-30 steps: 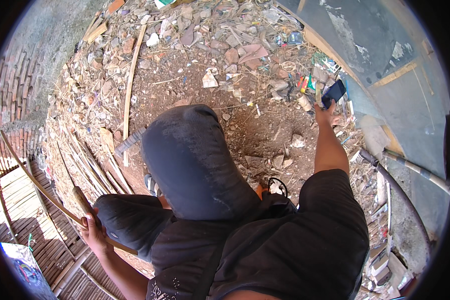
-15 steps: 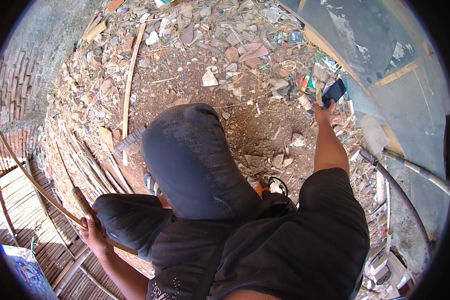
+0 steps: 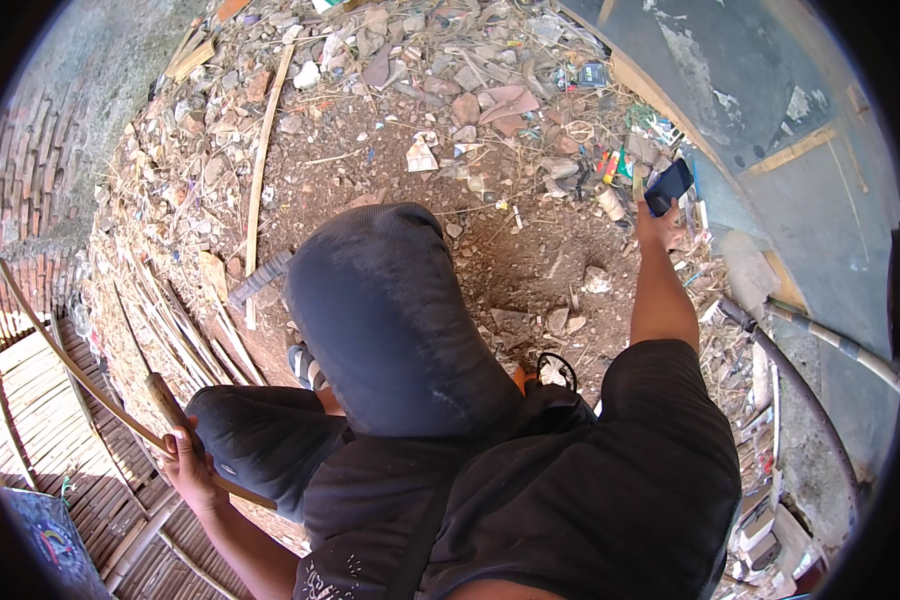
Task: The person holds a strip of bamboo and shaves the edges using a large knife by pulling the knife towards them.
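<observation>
My left hand (image 3: 188, 462) at lower left grips a wooden handle (image 3: 170, 405) with a thin dark blade pointing up, along with a long curved bamboo strip (image 3: 55, 345) that crosses my lap. At the right, my right arm stretches out, and my right hand (image 3: 660, 225) holds a dark phone (image 3: 670, 187) beside colourful litter and a piece of wood near the grey panel. My bent knee (image 3: 385, 310) in dark trousers rises in the middle; my sandalled feet show partly around it.
Rubble and dry debris (image 3: 440, 90) cover the dirt. Thin strips (image 3: 180, 330) and a long slat (image 3: 270, 140) lie left, near a brick wall (image 3: 30, 190) and bamboo mat (image 3: 20, 420). A leaning grey panel (image 3: 800, 200), pipe (image 3: 830, 345) and hose (image 3: 810, 400) line the right.
My right hand and the phone have shifted very slightly to the right. My left hand holds almost the same place.
</observation>
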A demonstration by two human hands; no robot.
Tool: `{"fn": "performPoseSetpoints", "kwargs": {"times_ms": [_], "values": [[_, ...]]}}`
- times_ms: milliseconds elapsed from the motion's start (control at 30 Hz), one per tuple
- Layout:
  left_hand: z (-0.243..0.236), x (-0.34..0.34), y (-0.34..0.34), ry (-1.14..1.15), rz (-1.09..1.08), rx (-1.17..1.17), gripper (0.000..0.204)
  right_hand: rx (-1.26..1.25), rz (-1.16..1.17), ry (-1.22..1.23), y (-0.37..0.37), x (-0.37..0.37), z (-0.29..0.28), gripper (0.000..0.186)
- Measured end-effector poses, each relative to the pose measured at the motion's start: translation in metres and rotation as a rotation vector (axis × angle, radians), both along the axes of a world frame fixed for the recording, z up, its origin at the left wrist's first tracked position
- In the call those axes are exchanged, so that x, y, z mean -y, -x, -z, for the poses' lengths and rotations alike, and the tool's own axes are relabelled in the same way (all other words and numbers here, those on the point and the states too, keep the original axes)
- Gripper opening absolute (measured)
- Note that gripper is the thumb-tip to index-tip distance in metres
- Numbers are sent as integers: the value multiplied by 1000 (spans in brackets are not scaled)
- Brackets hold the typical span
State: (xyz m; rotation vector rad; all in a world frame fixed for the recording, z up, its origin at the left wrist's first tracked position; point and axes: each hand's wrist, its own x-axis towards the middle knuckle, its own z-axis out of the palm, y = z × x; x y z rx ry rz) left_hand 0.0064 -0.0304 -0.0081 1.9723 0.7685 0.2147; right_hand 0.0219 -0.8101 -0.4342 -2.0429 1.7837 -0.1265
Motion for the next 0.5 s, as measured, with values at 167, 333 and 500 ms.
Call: {"fn": "performPoseSetpoints", "kwargs": {"times_ms": [167, 333, 500], "values": [[-2, -4, 4, 52, 41, -6, 32, 171, -33, 293, 10, -21, -12, 70], [-10, 16, 14, 148, 102, 160, 35, 762, -606, 415, -65, -114, -117, 39], [-17, 42, 1, 275, 212, 257, 38, 1265, -1183, -552, -136, -261, -340, 31]]}}
